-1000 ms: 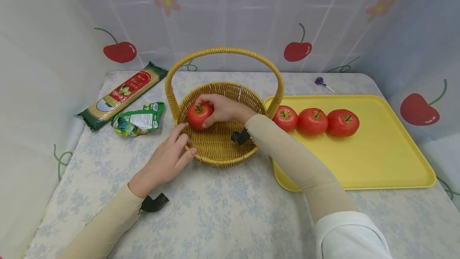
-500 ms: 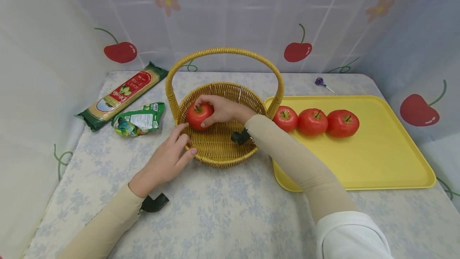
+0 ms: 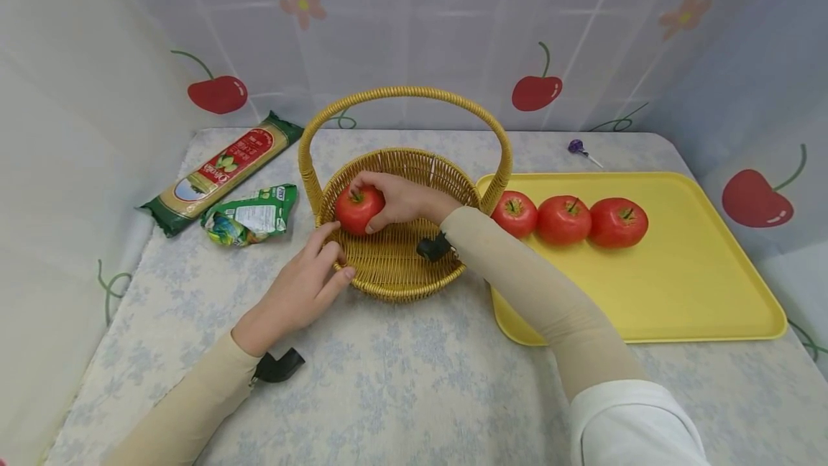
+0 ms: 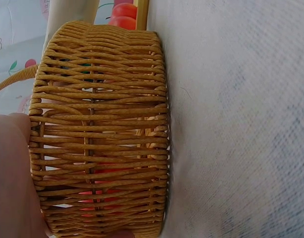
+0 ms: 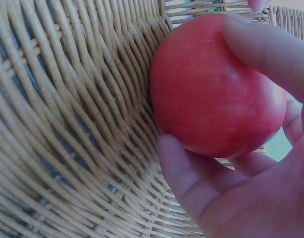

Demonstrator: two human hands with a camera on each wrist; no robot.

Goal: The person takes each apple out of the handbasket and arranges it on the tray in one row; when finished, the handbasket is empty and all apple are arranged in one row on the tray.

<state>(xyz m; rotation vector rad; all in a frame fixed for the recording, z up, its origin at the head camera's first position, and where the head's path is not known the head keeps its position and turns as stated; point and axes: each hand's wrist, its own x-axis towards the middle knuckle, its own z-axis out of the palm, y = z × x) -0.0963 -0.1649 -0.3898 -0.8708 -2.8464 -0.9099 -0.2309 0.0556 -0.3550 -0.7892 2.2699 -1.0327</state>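
Observation:
My right hand (image 3: 404,198) reaches under the handle into the yellow wicker basket (image 3: 394,272). It grips a red apple (image 3: 358,211) at the basket's left side. In the right wrist view the thumb and fingers curve round the apple (image 5: 216,89), which sits low against the woven cane. My left hand (image 3: 294,297) holds the basket's front left rim, fingers bent over the edge and thumb at the front. The left wrist view shows the basket's outer wall (image 4: 100,134) close up, with red showing through the gaps.
A yellow tray (image 3: 686,293) bears a row of three red apples (image 3: 564,220), its left edge beside the basket. Left of the basket lie a pasta packet (image 3: 223,171) and a crumpled green packet (image 3: 252,214). A purple lollipop (image 3: 577,147) lies behind the tray.

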